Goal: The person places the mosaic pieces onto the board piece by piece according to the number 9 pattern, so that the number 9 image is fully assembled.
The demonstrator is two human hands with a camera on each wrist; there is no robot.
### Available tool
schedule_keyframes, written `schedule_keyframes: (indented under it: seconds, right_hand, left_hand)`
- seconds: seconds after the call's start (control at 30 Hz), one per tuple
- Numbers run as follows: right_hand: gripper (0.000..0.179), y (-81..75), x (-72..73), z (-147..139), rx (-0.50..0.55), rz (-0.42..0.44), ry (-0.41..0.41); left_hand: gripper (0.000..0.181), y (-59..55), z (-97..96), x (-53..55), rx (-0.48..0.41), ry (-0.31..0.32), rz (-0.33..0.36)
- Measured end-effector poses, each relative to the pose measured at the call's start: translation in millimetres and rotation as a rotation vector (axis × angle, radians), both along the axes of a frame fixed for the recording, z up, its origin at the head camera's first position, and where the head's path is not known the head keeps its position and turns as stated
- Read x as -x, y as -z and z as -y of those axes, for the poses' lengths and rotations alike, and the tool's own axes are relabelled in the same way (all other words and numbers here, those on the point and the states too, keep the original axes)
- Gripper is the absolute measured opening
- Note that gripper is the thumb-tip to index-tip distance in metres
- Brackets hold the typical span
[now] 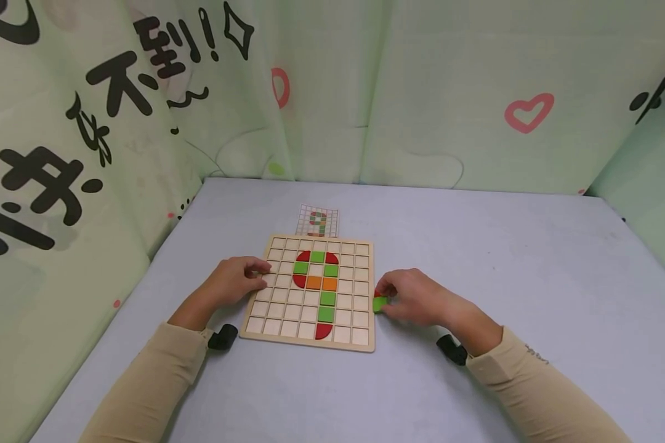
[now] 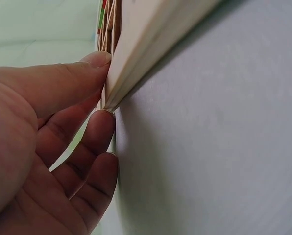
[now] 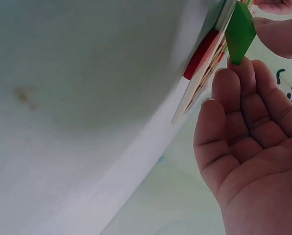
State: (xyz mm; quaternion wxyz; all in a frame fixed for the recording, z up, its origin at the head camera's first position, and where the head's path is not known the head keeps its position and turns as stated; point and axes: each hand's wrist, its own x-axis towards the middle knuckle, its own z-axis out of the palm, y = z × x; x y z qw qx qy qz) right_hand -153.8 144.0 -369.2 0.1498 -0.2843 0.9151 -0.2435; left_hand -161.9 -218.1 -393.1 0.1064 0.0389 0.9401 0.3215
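Two hands work at the wooden board point(image 1: 310, 335), one on each side, and this looks sensible to me. Your left hand point(image 1: 237, 280) rests at the board's 9 o'clock edge; in the left wrist view the thumb point(image 2: 62, 81) lies on top of the edge and a fingertip point(image 2: 101, 128) pushes against the corner below, so I judge that it keeps the board from sliding. It holds nothing else. Your right hand point(image 1: 412, 296) is at the 3 o'clock edge and pinches a green tile point(image 1: 380, 303) between thumb and fingertips; the other fingers are loosely curled. A red piece point(image 3: 201, 54) shows just beside the green tile, against the board edge, but I cannot tell if you grip it. On the board, coloured tiles point(image 1: 317, 284) make a figure near the middle. A pattern card point(image 1: 318, 221) lies on the table point(image 1: 476, 246) at 12 o'clock, touching the board's far edge, probably to be copied.
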Motion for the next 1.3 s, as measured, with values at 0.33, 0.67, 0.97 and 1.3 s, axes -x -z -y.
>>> schedule_keyframes:
  seconds: [0.33,0.67,0.97,1.3]
  right_hand:
    - [0.017,5.7,0.6,2,-0.002,-0.007,-0.027]
    - [0.022,4.7,0.3,7,0.005,-0.053,-0.032]
    - [0.026,1.0,-2.6,20,0.064,-0.032,-0.023]
    - [0.024,-4.5,-8.1,45,0.054,-0.046,-0.058]
  left_hand:
    - [0.034,1.6,-0.8,0.7,-0.003,-0.008,0.008]
    - [0.035,1.3,-0.6,0.8,-0.011,-0.017,0.014]
    - [0.035,0.3,-2.4,0.0,-0.006,-0.021,0.018]
    - [0.033,-0.3,-1.3,1.2,-0.012,-0.007,0.006]
